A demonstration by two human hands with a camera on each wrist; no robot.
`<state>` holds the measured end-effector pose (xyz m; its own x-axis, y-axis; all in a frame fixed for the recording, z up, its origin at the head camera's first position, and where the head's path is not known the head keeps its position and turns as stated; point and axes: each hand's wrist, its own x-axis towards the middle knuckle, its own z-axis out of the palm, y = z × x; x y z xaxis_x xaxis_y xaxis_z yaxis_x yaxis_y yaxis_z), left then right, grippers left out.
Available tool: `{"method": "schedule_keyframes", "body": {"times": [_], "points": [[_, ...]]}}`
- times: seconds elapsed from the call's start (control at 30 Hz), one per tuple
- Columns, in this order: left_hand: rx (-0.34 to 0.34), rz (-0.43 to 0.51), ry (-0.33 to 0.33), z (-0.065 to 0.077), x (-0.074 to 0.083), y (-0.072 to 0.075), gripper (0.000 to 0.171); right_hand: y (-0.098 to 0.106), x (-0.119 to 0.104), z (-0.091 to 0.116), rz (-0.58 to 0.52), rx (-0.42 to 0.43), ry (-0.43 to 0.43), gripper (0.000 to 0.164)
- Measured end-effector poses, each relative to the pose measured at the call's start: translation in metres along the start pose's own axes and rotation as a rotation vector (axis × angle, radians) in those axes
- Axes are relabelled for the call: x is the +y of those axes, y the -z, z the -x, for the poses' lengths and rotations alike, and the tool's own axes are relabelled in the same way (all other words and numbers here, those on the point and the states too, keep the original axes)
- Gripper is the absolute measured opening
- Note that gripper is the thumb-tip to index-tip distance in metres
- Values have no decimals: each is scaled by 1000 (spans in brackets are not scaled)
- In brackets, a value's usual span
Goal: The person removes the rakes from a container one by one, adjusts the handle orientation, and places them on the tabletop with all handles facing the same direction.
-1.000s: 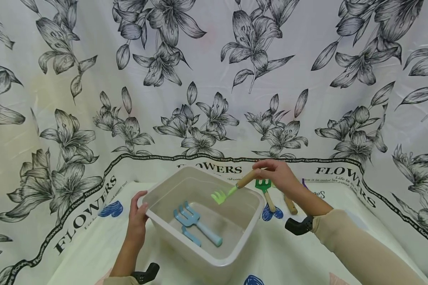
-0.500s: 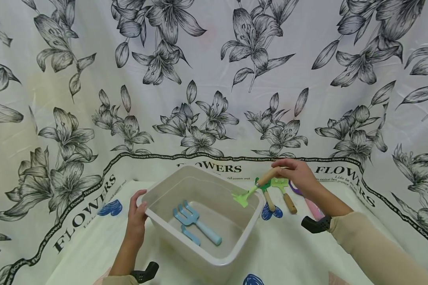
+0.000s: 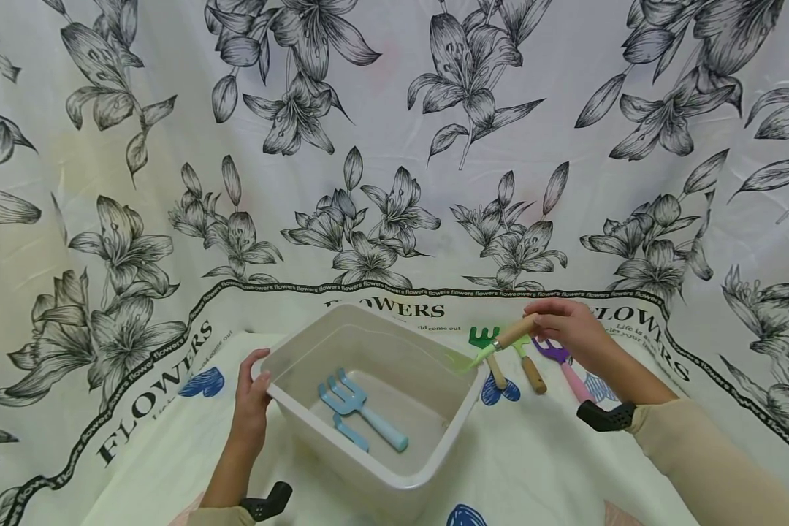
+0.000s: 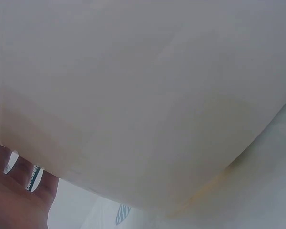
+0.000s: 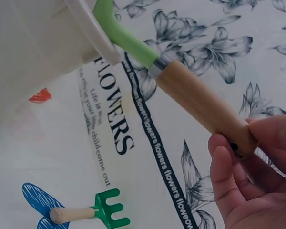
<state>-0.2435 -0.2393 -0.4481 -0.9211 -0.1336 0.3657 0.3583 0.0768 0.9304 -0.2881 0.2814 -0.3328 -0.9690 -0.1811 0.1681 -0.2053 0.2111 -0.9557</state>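
My right hand [image 3: 565,321] pinches the end of the wooden handle of a light green garden hand rake [image 5: 195,98]. The tool slants down to the left, its green head overlapping the inside of the right rim of a beige plastic bin [image 3: 434,475]. My left hand [image 3: 253,398] grips the bin's left rim, and in the left wrist view the bin's wall hides most of the scene. Inside the bin lie a light blue garden fork [image 3: 375,424] and a second light blue tool [image 3: 351,434], partly hidden by the near wall.
Right of the bin, on the patterned cloth [image 3: 519,467], lie a dark green rake [image 5: 113,209], another light green tool [image 3: 532,374] with a wooden handle, and a purple fork [image 3: 555,352] with a pink handle. A flower-printed curtain [image 3: 394,146] hangs behind.
My right hand has moved right with the light green hand rake, from over the bin's middle to its right rim. The purple fork has come into view. My left hand stays on the bin.
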Motion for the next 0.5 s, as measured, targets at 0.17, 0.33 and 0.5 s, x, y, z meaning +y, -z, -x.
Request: {"method": "schedule_keyframes", "body": {"times": [0.17,0.33,0.5], "points": [[-4,8,-5,0,0,0,45,9,6,5,-163,-13,61,16],[-2,19,-1,0,0,0,45,15,8,10,-276,-3,113,18],[-6,35,5,0,1,0,45,20,9,14,-329,93,114,18]]}}
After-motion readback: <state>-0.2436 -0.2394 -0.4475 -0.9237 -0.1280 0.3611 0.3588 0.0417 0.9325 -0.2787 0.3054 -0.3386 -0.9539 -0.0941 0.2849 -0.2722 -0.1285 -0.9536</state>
